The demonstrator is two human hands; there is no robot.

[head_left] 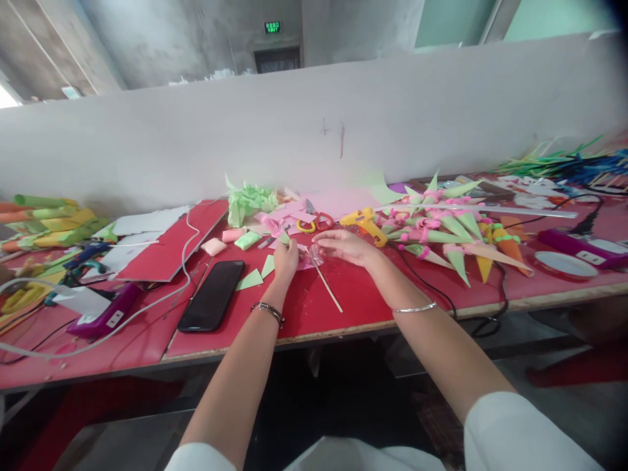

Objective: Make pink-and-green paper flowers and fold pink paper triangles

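My left hand is closed on a small paper flower with pink folds and a green piece at its base. To its right, my right hand has its fingers stretched toward the left and slightly curved, with nothing plainly gripped. Just under those fingertips is a crumpled bit of clear plastic; whether they touch it I cannot tell. A thin pale stick slants from there toward the table's front edge. Beyond my hands lie scissors and a yellow glue gun.
A black phone lies left of my hands, near green paper pieces. Finished-looking paper cones are heaped at the right. Purple power strips with cables sit on the red table. A white partition stands behind.
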